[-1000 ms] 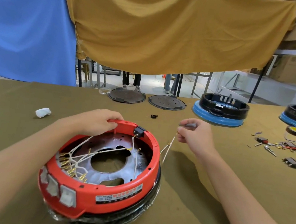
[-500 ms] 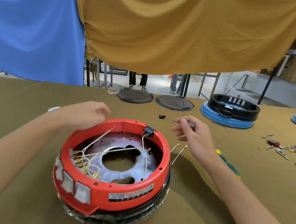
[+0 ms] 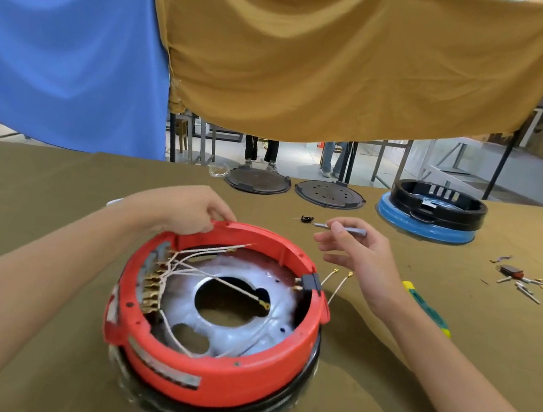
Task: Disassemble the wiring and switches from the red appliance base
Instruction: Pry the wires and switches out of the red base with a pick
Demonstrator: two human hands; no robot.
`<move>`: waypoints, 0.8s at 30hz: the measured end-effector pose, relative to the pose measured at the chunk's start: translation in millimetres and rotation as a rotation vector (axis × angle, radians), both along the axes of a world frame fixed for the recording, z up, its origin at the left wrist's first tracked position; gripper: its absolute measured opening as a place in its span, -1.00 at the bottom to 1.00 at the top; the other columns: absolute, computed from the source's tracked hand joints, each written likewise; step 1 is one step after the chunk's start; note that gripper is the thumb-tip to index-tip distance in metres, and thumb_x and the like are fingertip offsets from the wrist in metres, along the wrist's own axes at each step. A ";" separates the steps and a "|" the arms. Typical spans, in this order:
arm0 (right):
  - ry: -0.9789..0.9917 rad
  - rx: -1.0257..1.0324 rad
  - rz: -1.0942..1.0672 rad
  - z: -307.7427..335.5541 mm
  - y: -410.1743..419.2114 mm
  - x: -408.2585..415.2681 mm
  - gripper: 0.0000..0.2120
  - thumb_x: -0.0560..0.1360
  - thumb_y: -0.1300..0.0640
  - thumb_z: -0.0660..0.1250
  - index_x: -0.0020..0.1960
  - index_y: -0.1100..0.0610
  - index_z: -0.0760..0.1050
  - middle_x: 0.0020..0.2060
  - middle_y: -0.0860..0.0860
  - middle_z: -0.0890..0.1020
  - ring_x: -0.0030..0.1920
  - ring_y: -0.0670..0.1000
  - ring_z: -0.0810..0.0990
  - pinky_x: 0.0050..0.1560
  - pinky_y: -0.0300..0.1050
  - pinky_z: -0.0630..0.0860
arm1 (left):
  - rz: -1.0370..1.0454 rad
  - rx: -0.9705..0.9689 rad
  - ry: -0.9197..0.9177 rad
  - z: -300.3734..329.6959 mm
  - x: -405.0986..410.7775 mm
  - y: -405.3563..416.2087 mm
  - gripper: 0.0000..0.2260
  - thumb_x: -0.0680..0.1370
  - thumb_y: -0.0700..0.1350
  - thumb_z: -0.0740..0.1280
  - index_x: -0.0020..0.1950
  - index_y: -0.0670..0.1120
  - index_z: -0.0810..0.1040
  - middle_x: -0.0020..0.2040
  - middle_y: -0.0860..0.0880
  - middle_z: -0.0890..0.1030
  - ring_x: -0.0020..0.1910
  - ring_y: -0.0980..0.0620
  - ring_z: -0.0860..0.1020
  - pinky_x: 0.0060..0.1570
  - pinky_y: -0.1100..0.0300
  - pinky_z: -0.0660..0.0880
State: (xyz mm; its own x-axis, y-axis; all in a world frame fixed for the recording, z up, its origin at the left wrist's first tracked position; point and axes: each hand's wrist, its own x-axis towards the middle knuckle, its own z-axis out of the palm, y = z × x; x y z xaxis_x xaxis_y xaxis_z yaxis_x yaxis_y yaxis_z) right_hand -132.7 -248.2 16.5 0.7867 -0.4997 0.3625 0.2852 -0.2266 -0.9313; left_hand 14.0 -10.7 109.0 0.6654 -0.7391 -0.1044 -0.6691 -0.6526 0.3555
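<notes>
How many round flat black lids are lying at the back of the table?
2. One lid lies at the far edge, straight beyond the red base. The other lid lies right beside it, toward the blue and black base. None looks hidden.

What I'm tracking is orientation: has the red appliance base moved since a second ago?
Yes. The red appliance base turned clockwise: its black connector block, earlier facing the far round plates, now faces right.
</notes>
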 end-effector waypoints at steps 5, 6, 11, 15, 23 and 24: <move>-0.002 0.023 0.047 -1.1 1.3 1.5 -0.85 0.60 0.07 0.35 0.09 0.12 0.59 -0.05 0.12 0.73 -0.09 0.08 0.70 -0.12 -0.13 0.63 | -0.227 0.008 0.011 4.0 -5.7 -41.2 -0.60 0.58 -0.32 0.25 0.24 0.11 0.61 0.13 0.09 0.64 0.05 0.11 0.59 0.09 0.18 0.51; 0.002 0.018 0.049 -1.0 1.8 1.9 -0.85 0.60 0.07 0.35 0.09 0.11 0.59 -0.05 0.11 0.73 -0.09 0.07 0.70 -0.13 -0.15 0.62 | -0.250 -0.001 0.000 2.1 -6.4 -47.9 -0.62 0.58 -0.31 0.26 0.24 0.09 0.62 0.13 0.09 0.64 0.05 0.12 0.59 0.08 0.21 0.48; 0.033 0.015 0.084 -2.9 3.5 0.5 -0.84 0.58 0.10 0.37 0.12 0.13 0.58 -0.02 0.12 0.73 0.02 0.15 0.70 0.07 0.04 0.62 | -0.250 -0.145 0.047 -15.0 -11.7 -64.8 -0.74 0.58 -0.20 0.37 0.23 0.03 0.64 0.11 0.07 0.67 0.07 0.15 0.61 0.20 0.14 0.52; 0.064 0.032 0.133 -2.6 4.1 -1.3 -0.78 0.54 0.15 0.42 0.16 0.15 0.57 0.04 0.18 0.70 0.09 0.28 0.66 0.18 0.21 0.57 | -0.174 -0.122 0.019 -11.5 -13.9 -38.3 -0.67 0.66 -0.13 0.22 0.43 0.02 0.42 0.33 0.04 0.54 0.27 0.09 0.51 0.32 0.11 0.42; 0.117 0.023 0.238 1.2 -0.3 -2.4 -0.76 0.50 0.29 0.44 0.12 0.07 0.59 0.07 0.10 0.72 0.07 0.17 0.70 0.10 0.04 0.61 | 0.103 0.107 0.343 -7.9 -28.1 47.5 -0.51 0.56 -0.12 0.33 0.44 0.05 0.27 0.26 0.09 0.54 0.21 0.11 0.52 -0.03 0.01 0.63; 0.130 0.002 0.235 1.8 -1.2 -3.3 -0.76 0.48 0.25 0.45 0.10 0.04 0.60 0.07 0.09 0.72 0.06 0.15 0.70 0.08 0.04 0.61 | 0.101 0.099 0.355 -10.0 -29.9 49.9 -0.59 0.55 -0.12 0.32 0.38 0.05 0.34 0.18 0.08 0.58 0.17 0.12 0.55 -0.07 0.03 0.64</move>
